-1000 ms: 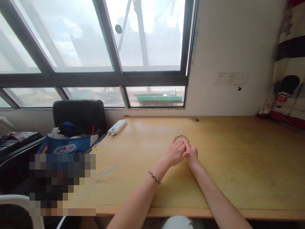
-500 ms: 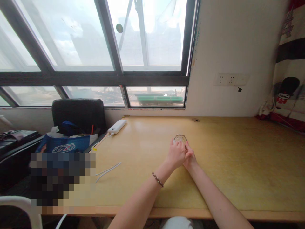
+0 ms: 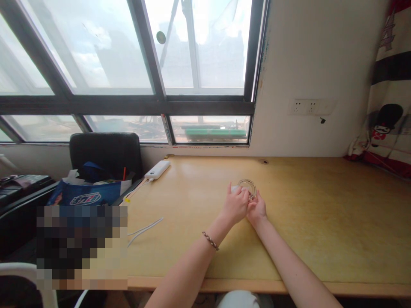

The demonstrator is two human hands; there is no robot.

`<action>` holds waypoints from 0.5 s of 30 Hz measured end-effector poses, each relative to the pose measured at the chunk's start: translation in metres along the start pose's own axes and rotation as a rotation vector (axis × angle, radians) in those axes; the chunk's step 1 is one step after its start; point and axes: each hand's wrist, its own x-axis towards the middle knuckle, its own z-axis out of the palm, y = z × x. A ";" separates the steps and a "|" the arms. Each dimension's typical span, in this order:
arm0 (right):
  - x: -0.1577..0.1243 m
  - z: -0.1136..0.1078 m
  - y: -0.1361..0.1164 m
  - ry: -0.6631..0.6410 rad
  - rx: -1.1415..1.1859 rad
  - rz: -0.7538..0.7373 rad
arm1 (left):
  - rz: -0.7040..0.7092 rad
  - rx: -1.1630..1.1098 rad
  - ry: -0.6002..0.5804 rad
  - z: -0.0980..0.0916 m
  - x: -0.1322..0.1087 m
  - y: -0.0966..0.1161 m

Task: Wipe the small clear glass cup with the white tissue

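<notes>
A thin, shiny round bracelet (image 3: 254, 187) stands up above my fingers, its lower part hidden by them. My right hand (image 3: 257, 210) is closed on its lower right side, where small beady bits show by the fingertips. From the left, my left hand (image 3: 236, 206) reaches across with its fingers bent against the bracelet. A soft white piece (image 3: 235, 188), like tissue or cloth, pokes out of the left fingers. Both hands meet above the tabletop, and a braided bracelet (image 3: 210, 241) circles my left wrist.
A white power bank (image 3: 157, 170) with a cable lies at the left edge of the yellow table (image 3: 321, 222). White cable ends (image 3: 146, 226) rest nearer me. A blue bag (image 3: 86, 194) sits on a black chair (image 3: 105, 149) at left. Behind are the window and wall.
The bracelet has turned in my hands and now shows as a rounder ring, tipped to the right. My left fingers have shifted slightly, with the little finger raised.
</notes>
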 end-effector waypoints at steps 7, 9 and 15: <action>0.000 0.003 -0.003 -0.050 0.052 0.002 | -0.148 0.071 0.004 0.006 -0.003 -0.004; 0.000 0.003 -0.004 -0.058 0.087 -0.001 | -0.192 0.114 -0.032 0.003 -0.003 -0.001; 0.000 -0.002 -0.006 -0.054 0.124 -0.036 | -0.271 0.112 -0.203 0.001 0.000 0.015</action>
